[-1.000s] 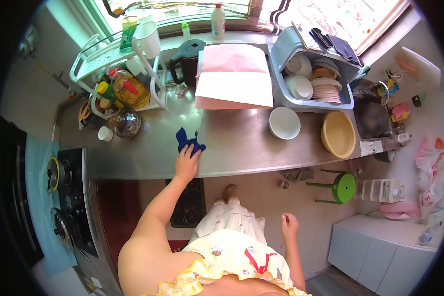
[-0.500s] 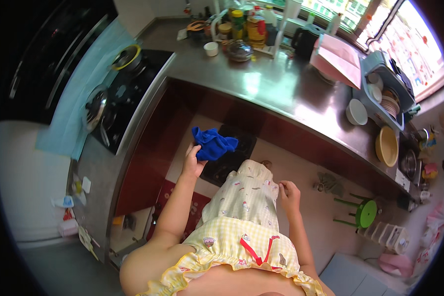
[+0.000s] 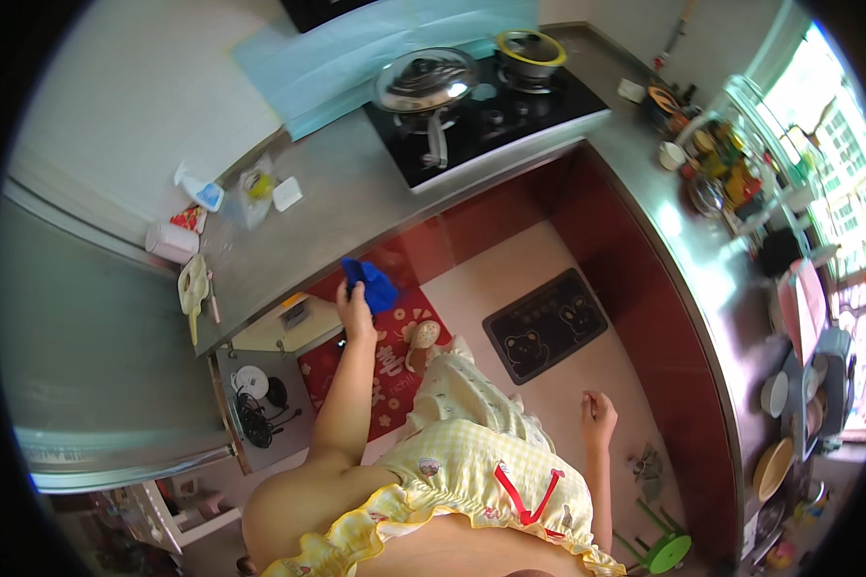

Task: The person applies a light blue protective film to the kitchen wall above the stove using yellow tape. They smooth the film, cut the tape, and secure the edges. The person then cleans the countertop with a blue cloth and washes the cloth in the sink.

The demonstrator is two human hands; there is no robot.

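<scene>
A crumpled blue cloth is gripped in my left hand, held out in front of the counter's near edge, above a red floor mat. My right hand hangs low on the right, its fingers curled in, and nothing shows in it. Beyond the left hand runs the steel countertop. On the black gas stove stand a lidded pan with its handle toward me and a pot with a yellow rim.
A spray bottle and a white box stand on the left counter. Below it, an open cabinet drawer holds a cable. A dark mat lies on the floor. Toward the lower right is a green stool; bottles crowd the right counter.
My view has swung left, bringing the stove and left counter to the middle. The blue cloth stays in my left hand, now beside the left counter. My right hand remains curled.
</scene>
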